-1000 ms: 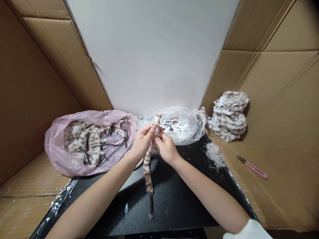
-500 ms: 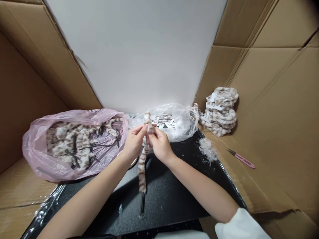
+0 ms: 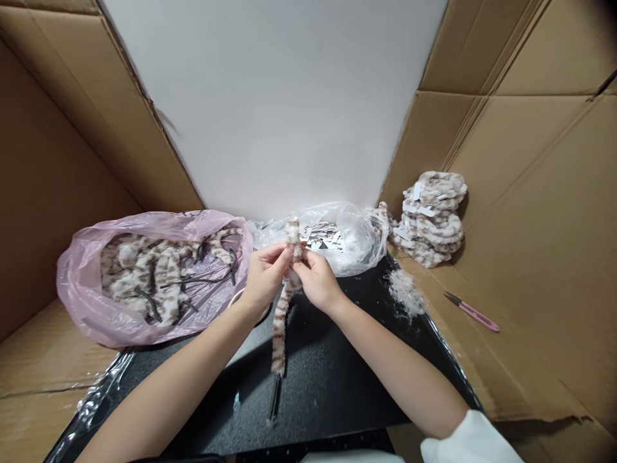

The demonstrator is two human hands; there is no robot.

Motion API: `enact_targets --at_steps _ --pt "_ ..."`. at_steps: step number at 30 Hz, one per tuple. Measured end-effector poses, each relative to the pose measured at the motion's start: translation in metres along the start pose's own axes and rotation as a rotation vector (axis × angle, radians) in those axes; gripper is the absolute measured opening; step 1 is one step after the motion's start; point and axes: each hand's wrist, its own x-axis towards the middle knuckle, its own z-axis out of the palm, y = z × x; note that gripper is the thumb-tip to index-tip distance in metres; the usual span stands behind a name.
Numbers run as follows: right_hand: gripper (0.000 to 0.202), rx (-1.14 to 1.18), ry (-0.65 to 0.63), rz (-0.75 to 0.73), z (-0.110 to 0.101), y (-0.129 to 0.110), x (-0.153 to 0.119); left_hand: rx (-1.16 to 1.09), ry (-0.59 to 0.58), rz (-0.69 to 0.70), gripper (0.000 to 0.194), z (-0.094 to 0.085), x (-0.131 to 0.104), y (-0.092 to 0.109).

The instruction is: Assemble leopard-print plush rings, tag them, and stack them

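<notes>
A striped brown-and-white furry strip (image 3: 279,334) is pinched between both hands near its upper part. My left hand (image 3: 264,275) grips it from the left with thumb and fingers closed. From the right, my right hand (image 3: 318,279) closes on the same part, its thumb close to the left one. The upper end stands up above the fingertips. Below the hands the rest hangs down to the black table (image 3: 347,379), and a dark cord end (image 3: 274,399) sticks out of its bottom.
At left lies a pink plastic bag (image 3: 87,321) with furry strips and dark cords. Behind my hands is a clear bag (image 3: 357,247) with white tags. A stack of furry pieces (image 3: 434,218), white fluff (image 3: 405,292) and pink thread snips (image 3: 472,312) are at right. Cardboard walls stand around.
The view has shifted slightly, so things appear a little to the right. Both hands keep their pinch on the furry strip, whose upper end now stands straighter above the fingers.
</notes>
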Motion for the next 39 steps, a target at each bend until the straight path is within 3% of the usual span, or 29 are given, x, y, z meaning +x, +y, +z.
enact_targets --at_steps 4,6,8,10,16,23,27,39 --pt "0.011 -0.238 0.046 -0.104 -0.026 -0.026 0.002 0.088 0.022 0.097 0.03 -0.003 -0.001 0.01" --pt "0.015 -0.176 0.038 -0.172 -0.038 -0.035 0.004 0.166 -0.033 0.133 0.029 -0.004 -0.002 0.018" --pt "0.019 -0.1 -0.052 -0.217 -0.044 -0.038 0.007 0.231 -0.108 0.15 0.028 -0.004 -0.004 0.023" --pt "0.02 -0.064 -0.115 -0.243 -0.044 -0.036 0.009 0.26 -0.163 0.141 0.028 -0.005 -0.005 0.026" --pt "0.029 0.07 -0.127 -0.213 -0.037 -0.029 0.011 0.178 -0.29 0.007 0.03 -0.007 -0.001 0.029" --pt "0.025 0.088 0.0 -0.177 -0.037 -0.022 0.012 -0.105 -0.353 -0.192 0.038 0.008 -0.005 0.022" --pt "0.019 0.149 0.031 -0.168 -0.036 -0.02 0.011 -0.227 -0.324 -0.255 0.04 0.015 -0.01 0.017" --pt "0.018 0.099 0.021 -0.169 -0.029 -0.013 0.01 -0.222 -0.248 -0.267 0.037 0.011 -0.01 0.03"
